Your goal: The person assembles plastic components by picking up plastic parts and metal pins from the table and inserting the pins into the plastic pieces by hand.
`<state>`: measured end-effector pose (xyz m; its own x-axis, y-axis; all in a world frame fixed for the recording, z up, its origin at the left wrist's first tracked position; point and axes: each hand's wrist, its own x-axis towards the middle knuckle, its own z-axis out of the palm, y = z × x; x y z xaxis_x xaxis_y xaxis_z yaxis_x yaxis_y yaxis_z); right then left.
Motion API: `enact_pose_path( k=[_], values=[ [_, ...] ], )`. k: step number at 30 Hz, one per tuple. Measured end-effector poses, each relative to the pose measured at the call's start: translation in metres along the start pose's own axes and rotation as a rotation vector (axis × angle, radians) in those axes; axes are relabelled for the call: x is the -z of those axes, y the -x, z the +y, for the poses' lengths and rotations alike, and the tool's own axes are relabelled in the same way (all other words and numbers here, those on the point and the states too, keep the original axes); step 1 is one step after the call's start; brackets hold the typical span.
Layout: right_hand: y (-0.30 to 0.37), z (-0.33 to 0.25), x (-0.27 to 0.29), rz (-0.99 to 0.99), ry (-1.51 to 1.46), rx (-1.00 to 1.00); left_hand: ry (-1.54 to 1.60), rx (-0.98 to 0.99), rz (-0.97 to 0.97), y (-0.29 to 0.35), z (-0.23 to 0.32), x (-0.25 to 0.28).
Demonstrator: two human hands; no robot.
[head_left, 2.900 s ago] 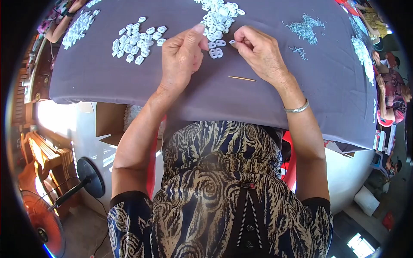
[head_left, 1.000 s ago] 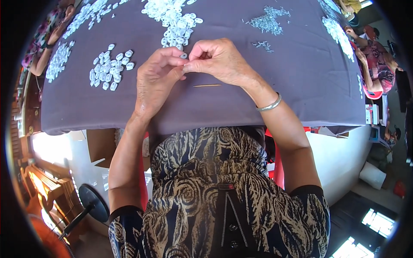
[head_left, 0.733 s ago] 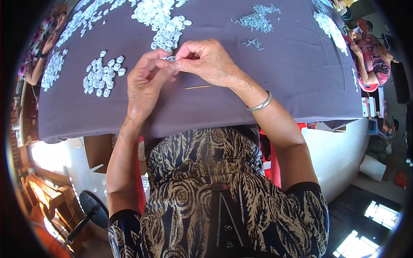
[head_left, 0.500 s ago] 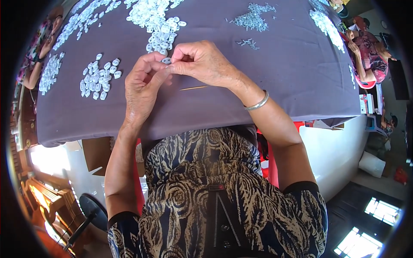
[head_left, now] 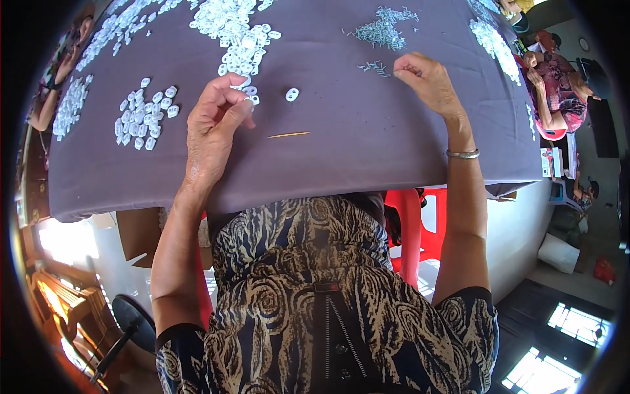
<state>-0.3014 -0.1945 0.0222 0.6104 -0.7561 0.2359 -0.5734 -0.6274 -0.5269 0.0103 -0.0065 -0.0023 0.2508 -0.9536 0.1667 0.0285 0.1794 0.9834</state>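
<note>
Pinched between the thumb and fingers of my left hand (head_left: 215, 128) is a small white oval plastic piece (head_left: 255, 100). A similar loose white two-hole piece (head_left: 292, 95) lies by itself on the cloth, between my hands. My right hand (head_left: 430, 85) is off to the right with its fingers drawn together; whether anything is in them is too small to see. Just left of its fingertips lies a small group of thin grey metal pins (head_left: 374, 68). Nearer me on the cloth rests a pointed wooden toothpick (head_left: 289, 134).
Beyond my left hand spreads a large heap of white pieces (head_left: 226, 29), with a smaller cluster (head_left: 141, 118) to its left. A bigger pile of pins (head_left: 382, 31) lies farther back. The dark tablecloth (head_left: 341, 157) hangs over the near edge. Other people sit at both sides.
My hands have come apart: the right has swung right toward the small pin group, while the left stays near its place. A lone white piece now shows on the cloth between them.
</note>
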Motion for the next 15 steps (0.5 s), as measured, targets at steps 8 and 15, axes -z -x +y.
enact_pose_path(
  k=[8,15],
  values=[
    [-0.007,-0.001,-0.014,-0.047,0.007,0.056,0.003,0.076,-0.013,0.002,-0.003,0.002],
    [-0.003,0.009,-0.003,-0.072,-0.069,-0.122,0.085,0.082,-0.002,0.000,-0.007,-0.002]
  ],
)
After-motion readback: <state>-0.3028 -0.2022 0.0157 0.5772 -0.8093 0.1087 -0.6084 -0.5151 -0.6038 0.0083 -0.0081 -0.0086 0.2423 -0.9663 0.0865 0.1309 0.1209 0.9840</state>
